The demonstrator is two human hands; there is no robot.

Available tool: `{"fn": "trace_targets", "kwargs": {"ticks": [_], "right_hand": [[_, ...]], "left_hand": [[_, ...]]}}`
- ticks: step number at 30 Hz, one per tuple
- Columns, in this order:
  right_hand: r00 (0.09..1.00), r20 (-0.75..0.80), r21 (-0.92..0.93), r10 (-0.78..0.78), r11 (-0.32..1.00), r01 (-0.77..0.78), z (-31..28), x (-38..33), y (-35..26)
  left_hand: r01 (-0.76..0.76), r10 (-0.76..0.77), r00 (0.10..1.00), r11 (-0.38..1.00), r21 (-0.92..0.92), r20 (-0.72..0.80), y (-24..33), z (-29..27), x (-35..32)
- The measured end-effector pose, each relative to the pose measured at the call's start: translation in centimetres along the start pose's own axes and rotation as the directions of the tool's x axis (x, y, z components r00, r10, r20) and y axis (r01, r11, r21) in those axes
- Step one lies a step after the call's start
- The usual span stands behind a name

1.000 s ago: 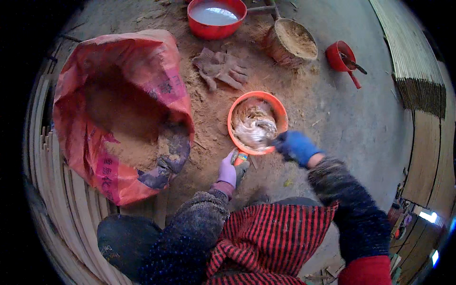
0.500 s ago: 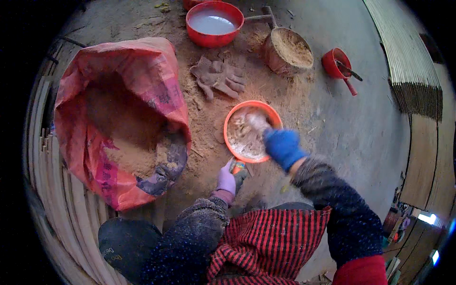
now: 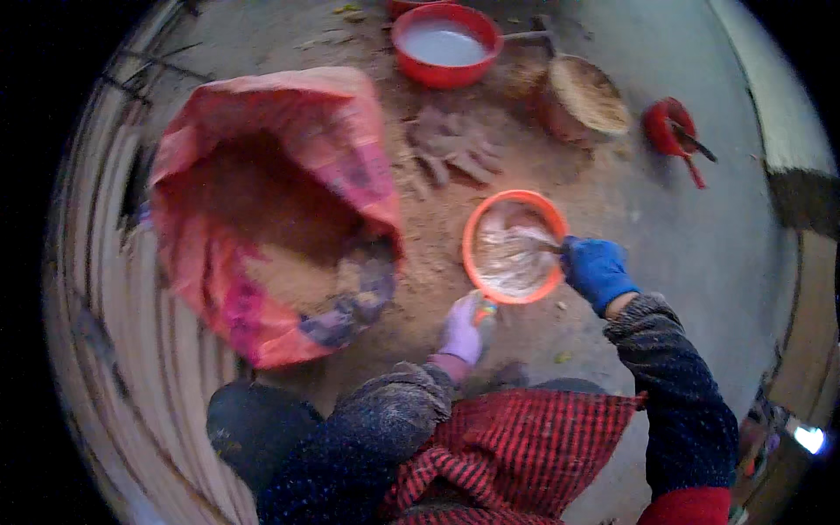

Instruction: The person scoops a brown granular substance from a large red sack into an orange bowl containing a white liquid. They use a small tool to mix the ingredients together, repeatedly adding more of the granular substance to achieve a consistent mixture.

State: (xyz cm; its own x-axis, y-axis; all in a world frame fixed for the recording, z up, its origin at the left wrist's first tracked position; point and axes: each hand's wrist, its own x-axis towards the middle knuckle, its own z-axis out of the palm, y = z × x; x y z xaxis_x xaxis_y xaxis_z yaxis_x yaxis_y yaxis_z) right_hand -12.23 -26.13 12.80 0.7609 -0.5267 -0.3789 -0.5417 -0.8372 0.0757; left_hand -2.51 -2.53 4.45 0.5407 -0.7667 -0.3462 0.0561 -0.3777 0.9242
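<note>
An orange-rimmed dipper stands in front of me, with a wet, pale brown mixture inside. My left hand, in a purple glove, is closed around its short handle at the near side. On the right, my right hand, in a blue glove, is closed on a thin dark stirring tool. That tool reaches over the dipper's right rim into the mixture; its far end is hard to make out.
At left, a large red sack holds brown powder. Beyond the dipper lie dusty gloves, a red basin of cloudy liquid, a bucket of sawdust-like powder and a small red dipper. Wooden strips line the left.
The whole view has shifted, so things appear farther right. My right hand has drawn back slightly from the dipper, and the tool now shows. My left hand keeps its hold on the handle.
</note>
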Motion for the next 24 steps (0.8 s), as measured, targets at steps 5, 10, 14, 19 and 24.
{"fn": "trace_targets", "kwargs": {"ticks": [5,10,14,19,24], "right_hand": [[0.999,0.009,-0.076,0.036,0.996,-0.035,2.5,-0.2,-3.1],[0.999,-0.044,-0.002,0.024,1.000,-0.024,3.0,-1.8,0.1],[0.999,-0.011,-0.036,0.048,0.998,-0.049,2.2,-1.1,-2.0],[0.998,-0.031,-0.042,0.058,0.997,-0.060,2.2,-1.3,-2.6],[0.997,-0.018,-0.051,0.080,0.995,-0.081,2.5,-1.7,-2.3]], "left_hand": [[-0.344,0.216,0.848,0.920,0.190,0.484,11.4,-11.6,2.9],[-0.078,0.071,0.996,0.982,0.170,0.049,11.8,-25.3,8.0],[-0.109,0.161,0.984,0.214,0.971,0.075,6.8,-32.8,13.8],[-0.266,-0.100,0.959,0.006,0.964,0.265,5.7,-27.7,18.8],[-0.448,-0.359,0.833,0.010,0.894,0.421,7.5,-24.7,19.2]]}}
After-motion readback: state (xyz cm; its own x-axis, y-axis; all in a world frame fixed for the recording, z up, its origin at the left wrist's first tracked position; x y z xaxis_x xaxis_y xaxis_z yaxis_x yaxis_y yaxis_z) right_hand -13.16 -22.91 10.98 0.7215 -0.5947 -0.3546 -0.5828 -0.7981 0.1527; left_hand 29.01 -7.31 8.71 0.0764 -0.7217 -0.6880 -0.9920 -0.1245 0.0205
